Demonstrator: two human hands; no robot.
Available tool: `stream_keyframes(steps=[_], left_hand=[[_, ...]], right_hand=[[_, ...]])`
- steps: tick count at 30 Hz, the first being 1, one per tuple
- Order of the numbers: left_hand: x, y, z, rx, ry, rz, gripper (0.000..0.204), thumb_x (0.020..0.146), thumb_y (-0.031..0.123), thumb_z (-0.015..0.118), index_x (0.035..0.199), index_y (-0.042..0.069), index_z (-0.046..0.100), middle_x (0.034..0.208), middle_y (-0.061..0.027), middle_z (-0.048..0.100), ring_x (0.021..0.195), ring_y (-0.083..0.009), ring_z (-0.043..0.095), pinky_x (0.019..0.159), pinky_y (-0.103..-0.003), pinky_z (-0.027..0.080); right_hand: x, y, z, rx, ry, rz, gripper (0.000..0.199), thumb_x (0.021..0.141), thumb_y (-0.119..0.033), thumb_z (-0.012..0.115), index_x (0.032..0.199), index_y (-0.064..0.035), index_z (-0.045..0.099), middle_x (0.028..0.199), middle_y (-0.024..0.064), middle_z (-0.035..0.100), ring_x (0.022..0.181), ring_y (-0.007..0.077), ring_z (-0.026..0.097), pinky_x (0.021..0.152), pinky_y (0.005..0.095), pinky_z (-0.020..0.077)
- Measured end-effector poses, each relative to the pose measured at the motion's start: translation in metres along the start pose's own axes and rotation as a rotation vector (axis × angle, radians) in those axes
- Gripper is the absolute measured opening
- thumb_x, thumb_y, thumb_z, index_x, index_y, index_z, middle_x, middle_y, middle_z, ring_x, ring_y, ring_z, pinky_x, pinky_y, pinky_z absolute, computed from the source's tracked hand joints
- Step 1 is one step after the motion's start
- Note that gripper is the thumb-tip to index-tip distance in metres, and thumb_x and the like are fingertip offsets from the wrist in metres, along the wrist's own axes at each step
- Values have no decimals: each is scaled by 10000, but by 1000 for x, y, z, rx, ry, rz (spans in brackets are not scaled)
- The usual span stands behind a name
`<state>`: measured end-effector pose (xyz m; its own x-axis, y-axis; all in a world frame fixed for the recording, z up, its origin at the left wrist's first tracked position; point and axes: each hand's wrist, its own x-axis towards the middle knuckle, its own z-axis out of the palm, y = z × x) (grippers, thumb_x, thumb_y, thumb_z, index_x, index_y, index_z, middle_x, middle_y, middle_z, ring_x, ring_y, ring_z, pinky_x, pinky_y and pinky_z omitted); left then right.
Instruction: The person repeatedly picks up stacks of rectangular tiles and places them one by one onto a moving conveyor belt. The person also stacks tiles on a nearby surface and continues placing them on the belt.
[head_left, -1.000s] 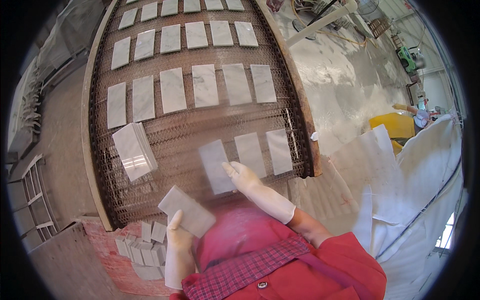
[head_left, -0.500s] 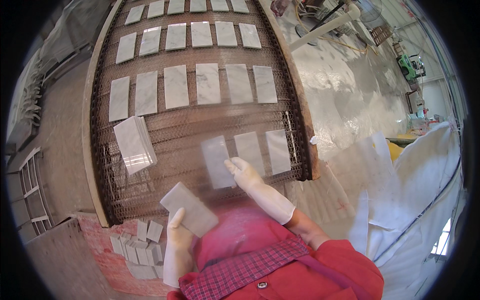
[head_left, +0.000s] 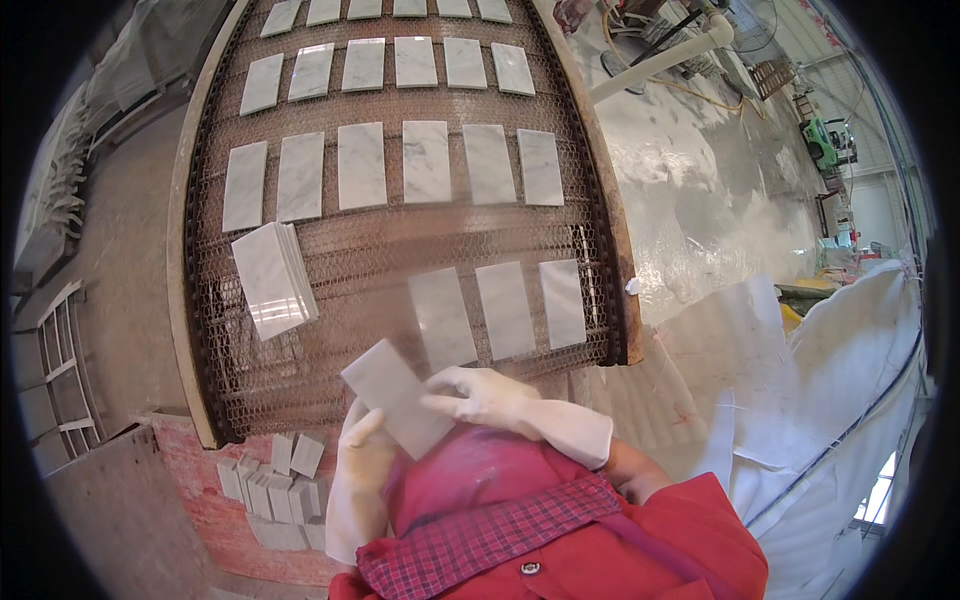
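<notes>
A white-grey marble tile (head_left: 392, 392) is held tilted in front of my body, over the near end of a wire-mesh conveyor (head_left: 350, 285). My left hand (head_left: 362, 455), in a pale glove, grips its lower left side. Gloved likewise, my right hand (head_left: 488, 398) has its thumb and fingers closed at the tile's right edge. Just beyond, a tile (head_left: 443, 318) lies on the mesh as the leftmost of three in the nearest row. At the belt's left side rests a leaning stack of tiles (head_left: 272, 280).
Farther rows of spaced tiles (head_left: 426, 162) cover the belt. Wooden side rails (head_left: 608, 215) border it. Small tile pieces (head_left: 275, 495) sit on a red surface (head_left: 190, 480) at lower left. White sheeting (head_left: 690, 370) hangs at right, beside a wet floor (head_left: 690, 210).
My right hand has left the third tile from the right in the near row and come back to the held tile. That tile has shifted slightly right and up with my left hand.
</notes>
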<state>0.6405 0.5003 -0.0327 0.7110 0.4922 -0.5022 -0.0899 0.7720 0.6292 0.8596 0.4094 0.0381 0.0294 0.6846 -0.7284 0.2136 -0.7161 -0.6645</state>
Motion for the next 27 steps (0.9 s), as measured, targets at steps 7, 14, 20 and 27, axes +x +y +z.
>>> stream_keyframes(steps=[7, 14, 20, 27], left_hand=[[8, 1, 5, -128, -55, -79, 731, 851, 316, 805, 1419, -13, 484, 1348, -149, 612, 1261, -281, 598, 1076, -435, 484], [11, -5, 8, -133, -30, -93, 570, 903, 212, 710, 1359, -61, 506, 1291, -154, 638, 1176, -254, 635, 1022, -407, 505], [5, -11, 15, 23, 40, -14, 575, 903, 367, 735, 1317, 12, 553, 1276, -131, 651, 1160, -244, 646, 1046, -405, 508], [-13, -12, 31, -147, 43, -197, 680, 960, 284, 602, 1571, 106, 362, 1520, -149, 495, 1419, -337, 463, 1175, -530, 371]], right_hand=[[-2, -9, 7, 228, 113, 118, 570, 918, -472, 756, 1223, -11, 618, 1062, 102, 693, 870, 173, 622, 786, 328, 516], [3, 1, 10, 517, 94, 167, 447, 941, -370, 764, 1168, -15, 616, 1076, 91, 688, 977, 157, 632, 870, 315, 510], [7, 22, 17, 674, 46, 107, 411, 944, -321, 767, 1171, -17, 609, 1076, 88, 675, 967, 157, 627, 858, 311, 514], [4, 20, 11, 705, 28, 74, 399, 950, -291, 758, 1183, -5, 606, 1092, 93, 677, 966, 163, 637, 840, 324, 523]])
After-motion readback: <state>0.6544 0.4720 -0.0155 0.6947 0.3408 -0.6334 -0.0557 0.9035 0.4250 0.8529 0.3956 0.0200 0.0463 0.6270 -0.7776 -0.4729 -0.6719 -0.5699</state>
